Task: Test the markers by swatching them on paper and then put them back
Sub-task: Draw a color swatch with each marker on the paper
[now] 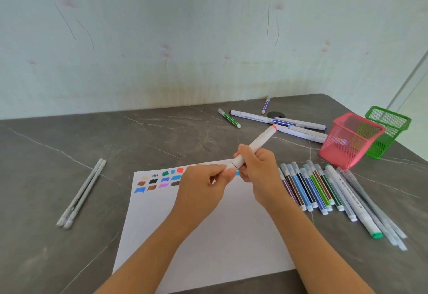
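Observation:
My right hand (259,171) grips a white marker (260,139) with an orange-red end band, tilted up and to the right above the top edge of the white paper (208,235). My left hand (203,182) pinches the marker's lower end, where the cap sits. Several colour swatches (159,181) fill the paper's top-left corner. A row of thin coloured markers (310,187) lies just right of the paper, with a white green-tipped marker (354,203) among them.
A pink mesh basket (349,140) and a green mesh basket (386,131) stand at the right. More markers (278,121) lie scattered behind the paper near the wall. Two grey pens (81,194) lie at the left on the grey marble-look table (69,143).

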{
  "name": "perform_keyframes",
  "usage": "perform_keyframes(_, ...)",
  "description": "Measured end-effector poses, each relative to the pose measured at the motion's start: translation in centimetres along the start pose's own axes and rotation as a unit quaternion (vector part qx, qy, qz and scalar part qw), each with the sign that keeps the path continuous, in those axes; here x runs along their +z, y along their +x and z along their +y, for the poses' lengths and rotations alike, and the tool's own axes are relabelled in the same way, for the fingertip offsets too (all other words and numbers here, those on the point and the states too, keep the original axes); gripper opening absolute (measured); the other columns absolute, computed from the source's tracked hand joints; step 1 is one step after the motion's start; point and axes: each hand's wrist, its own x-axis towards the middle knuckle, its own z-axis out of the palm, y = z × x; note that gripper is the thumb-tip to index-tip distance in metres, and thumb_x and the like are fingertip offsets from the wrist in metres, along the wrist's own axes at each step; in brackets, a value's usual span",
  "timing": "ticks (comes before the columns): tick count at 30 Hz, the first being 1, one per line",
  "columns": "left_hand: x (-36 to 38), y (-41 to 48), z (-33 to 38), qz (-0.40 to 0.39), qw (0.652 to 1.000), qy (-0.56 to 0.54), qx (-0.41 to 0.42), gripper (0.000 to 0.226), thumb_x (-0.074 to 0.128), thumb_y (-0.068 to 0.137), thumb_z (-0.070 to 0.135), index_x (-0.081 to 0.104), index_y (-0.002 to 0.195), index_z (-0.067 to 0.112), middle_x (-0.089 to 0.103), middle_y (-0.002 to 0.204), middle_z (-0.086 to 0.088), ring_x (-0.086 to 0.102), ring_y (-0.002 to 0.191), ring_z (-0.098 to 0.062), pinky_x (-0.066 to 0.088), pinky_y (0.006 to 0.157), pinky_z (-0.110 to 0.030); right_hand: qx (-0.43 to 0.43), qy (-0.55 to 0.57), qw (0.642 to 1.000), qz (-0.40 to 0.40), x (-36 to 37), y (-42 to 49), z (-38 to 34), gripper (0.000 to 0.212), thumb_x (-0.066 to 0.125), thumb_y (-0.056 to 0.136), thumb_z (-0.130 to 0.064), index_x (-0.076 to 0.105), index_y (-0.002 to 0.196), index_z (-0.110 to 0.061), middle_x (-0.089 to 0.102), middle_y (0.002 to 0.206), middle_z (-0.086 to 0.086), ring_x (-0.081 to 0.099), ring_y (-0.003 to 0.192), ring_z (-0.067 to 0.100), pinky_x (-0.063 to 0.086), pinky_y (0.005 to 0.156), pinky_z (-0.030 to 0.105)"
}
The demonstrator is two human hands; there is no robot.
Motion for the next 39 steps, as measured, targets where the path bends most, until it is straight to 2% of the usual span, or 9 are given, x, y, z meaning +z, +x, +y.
perform_keyframes(4,0.3,-0.2,-0.1,0.064,0.990,0.104,0.070,0.028,0.056,0.090,0.032,0.069,0.071,0.016,0.054,0.054,0.010,0.037,0.049,-0.008,0.026,0.048,-0.013,0.021,0.003,0.998,0.055,0.9,0.2,0.2,0.030,0.054,0.089,-0.010,0.060,0.060,-0.008,0.046,0.045,0.001,0.038,0.038,0.006,0.034,0.038,0.017)
perform_keyframes(7,0.8,0.0,-0.9,0.074,0.977,0.163,0.117,0.034,0.048,0.090,0.035,0.069,0.073,0.014,0.059,0.056,0.004,0.035,0.053,-0.008,0.030,0.050,-0.024,0.035,0.026,0.996,0.074,1.2,0.5,0.2,0.030,0.052,0.088,-0.008,0.058,0.058,-0.007,0.044,0.039,-0.003,0.036,0.033,0.004,0.032,0.036,0.017)
perform_keyframes(14,0.4,0.1,-0.3,0.008,0.998,-0.043,-0.054,0.028,0.059,0.090,0.033,0.072,0.078,0.011,0.046,0.049,0.014,0.049,0.055,-0.004,0.034,0.051,-0.011,0.018,-0.025,0.999,0.039,1.0,1.1,-0.1,0.032,0.053,0.090,-0.011,0.060,0.059,-0.010,0.046,0.048,0.001,0.038,0.039,0.005,0.034,0.041,0.018)
perform_keyframes(19,0.6,-0.1,-0.9,0.083,0.983,0.131,0.094,0.027,0.058,0.088,0.031,0.069,0.070,0.014,0.058,0.055,0.006,0.041,0.050,-0.008,0.030,0.049,-0.019,0.051,-0.011,0.997,0.055,1.6,1.1,0.4,0.029,0.052,0.090,-0.010,0.058,0.061,-0.008,0.046,0.041,-0.004,0.037,0.035,0.004,0.031,0.037,0.017)
perform_keyframes(22,0.2,-1.9,-2.7,0.089,0.960,0.193,0.181,0.024,0.056,0.089,0.029,0.069,0.077,0.011,0.062,0.064,0.001,0.048,0.059,-0.015,0.039,0.060,-0.027,0.122,0.011,0.977,0.177,-1.9,3.2,-0.8,0.020,0.050,0.092,-0.023,0.056,0.079,-0.010,0.050,0.059,0.000,0.041,0.045,0.007,0.032,0.043,0.021)
perform_keyframes(26,-2.2,-1.3,-4.2,0.090,0.980,0.171,0.053,0.043,0.041,0.093,0.043,0.059,0.064,0.018,0.048,0.054,0.008,0.039,0.054,-0.011,0.031,0.054,-0.022,0.069,0.022,0.983,0.171,-5.9,5.2,-2.1,0.025,0.047,0.093,-0.018,0.051,0.069,-0.011,0.042,0.055,0.003,0.031,0.032,0.005,0.024,0.034,0.020)
perform_keyframes(29,-1.7,0.1,-3.4,0.050,0.984,0.171,0.008,0.048,0.036,0.096,0.050,0.056,0.063,0.020,0.046,0.053,0.009,0.041,0.055,-0.011,0.033,0.050,-0.024,0.112,-0.018,0.982,0.154,-4.4,4.5,-0.9,0.022,0.050,0.093,-0.021,0.053,0.073,-0.013,0.046,0.058,0.001,0.036,0.044,0.006,0.030,0.042,0.020)
perform_keyframes(35,0.0,1.1,-2.2,-0.003,0.997,-0.001,-0.081,0.032,0.051,0.093,0.042,0.068,0.080,0.018,0.062,0.067,0.003,0.053,0.066,-0.015,0.043,0.062,-0.033,0.118,-0.007,0.980,0.162,-4.0,4.8,-0.3,0.020,0.051,0.094,-0.024,0.052,0.077,-0.014,0.048,0.062,0.000,0.039,0.048,0.005,0.032,0.042,0.017)
perform_keyframes(39,1.7,2.9,-1.9,-0.032,0.991,-0.015,-0.131,0.026,0.055,0.092,0.036,0.070,0.105,0.021,0.066,0.084,0.004,0.055,0.074,-0.009,0.039,0.065,-0.020,0.109,-0.003,0.982,0.158,-4.1,4.6,-0.3,0.021,0.051,0.094,-0.024,0.053,0.076,-0.014,0.047,0.061,0.000,0.037,0.047,0.005,0.032,0.041,0.016)
